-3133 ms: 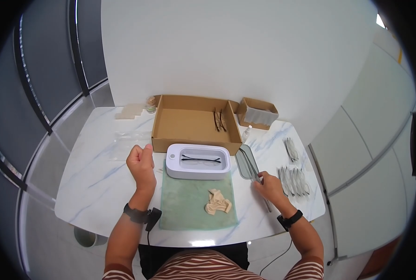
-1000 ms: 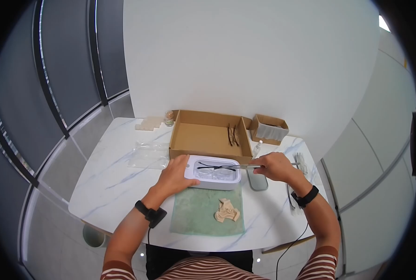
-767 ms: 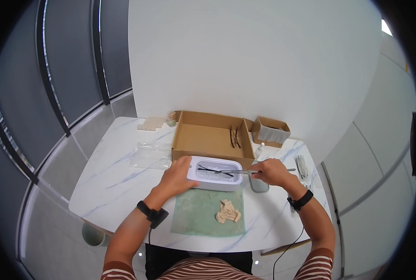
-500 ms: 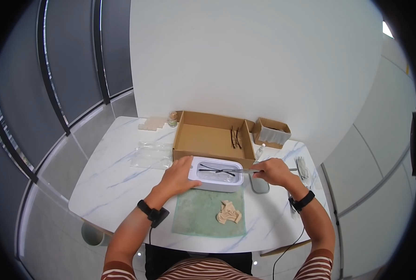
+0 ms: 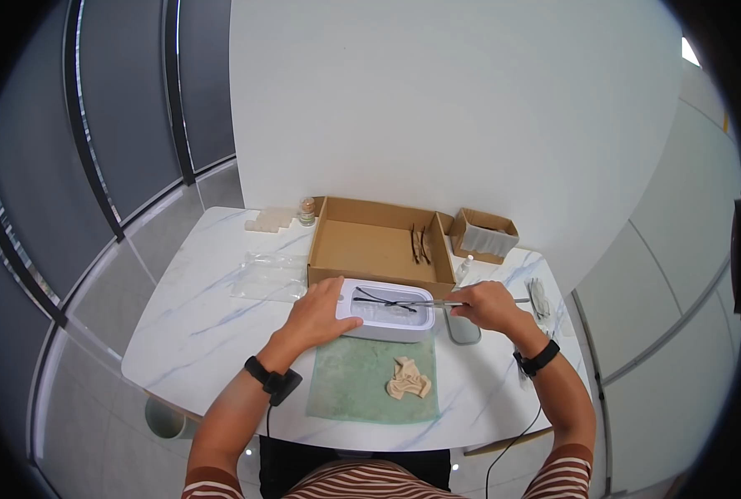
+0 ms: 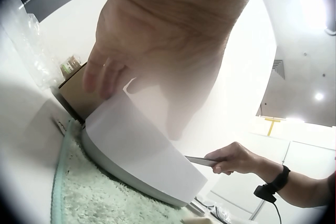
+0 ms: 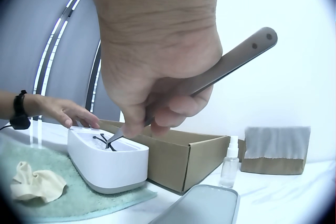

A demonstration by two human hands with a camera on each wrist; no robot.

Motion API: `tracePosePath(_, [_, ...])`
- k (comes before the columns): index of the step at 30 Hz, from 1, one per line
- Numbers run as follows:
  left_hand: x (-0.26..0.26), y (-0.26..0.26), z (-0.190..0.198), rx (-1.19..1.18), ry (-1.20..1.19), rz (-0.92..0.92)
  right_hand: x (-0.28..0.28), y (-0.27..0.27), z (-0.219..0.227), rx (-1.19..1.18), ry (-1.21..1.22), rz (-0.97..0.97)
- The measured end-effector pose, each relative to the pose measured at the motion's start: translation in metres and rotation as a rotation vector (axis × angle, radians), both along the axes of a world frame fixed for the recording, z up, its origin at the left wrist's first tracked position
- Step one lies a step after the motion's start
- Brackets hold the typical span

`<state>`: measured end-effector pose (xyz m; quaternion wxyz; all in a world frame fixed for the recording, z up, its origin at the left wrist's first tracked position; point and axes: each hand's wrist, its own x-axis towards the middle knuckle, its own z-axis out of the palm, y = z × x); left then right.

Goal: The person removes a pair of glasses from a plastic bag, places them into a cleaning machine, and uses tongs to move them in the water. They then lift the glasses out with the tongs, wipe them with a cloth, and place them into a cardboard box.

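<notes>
My left hand (image 5: 314, 316) holds the left end of a white ultrasonic cleaner (image 5: 379, 331), thumb at the front rim and fingers toward the back. Inside its basin lies a pair of glasses with dark crossed temples (image 5: 387, 302); the lenses are hard to make out. My right hand (image 5: 489, 306) grips metal tweezers (image 7: 226, 69), held slanting down to the left. Their tips reach into the basin right at the glasses' temples, as the right wrist view shows.
Behind the cleaner stands an open cardboard box (image 5: 362, 241) with glasses inside. A grey tray (image 5: 464, 330), spray bottle (image 5: 465, 266) and small box (image 5: 484, 241) are to the right. More glasses (image 5: 539, 298) lie farther right. A beige cloth (image 5: 408, 379) rests on a green towel (image 5: 345, 382).
From raised beside the cleaner, my left hand has come down onto its left end. My right hand has brought the tweezers from the grey tray into the basin. The glasses have shifted slightly.
</notes>
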<state>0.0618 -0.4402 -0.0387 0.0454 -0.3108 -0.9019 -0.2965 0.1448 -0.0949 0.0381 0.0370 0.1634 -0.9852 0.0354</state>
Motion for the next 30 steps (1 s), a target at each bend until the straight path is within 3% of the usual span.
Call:
tracePosePath(11, [0.001, 0.002, 0.000, -0.003, 0.002, 0.007, 0.021, -0.028, 0.005, 0.189, 0.106, -0.002])
tracePosePath(18, [0.003, 0.002, 0.000, 0.000, 0.000, 0.003, 0.023, -0.013, 0.021, 0.056, 0.025, 0.014])
tracePosePath(21, [0.002, 0.002, 0.001, 0.003, 0.004, 0.001, 0.016, 0.000, 0.031, -0.067, -0.063, -0.082])
tracePosePath(30, [0.002, 0.003, 0.005, 0.006, -0.026, 0.000, -0.032, 0.019, 0.049, 0.024, -0.405, -0.096])
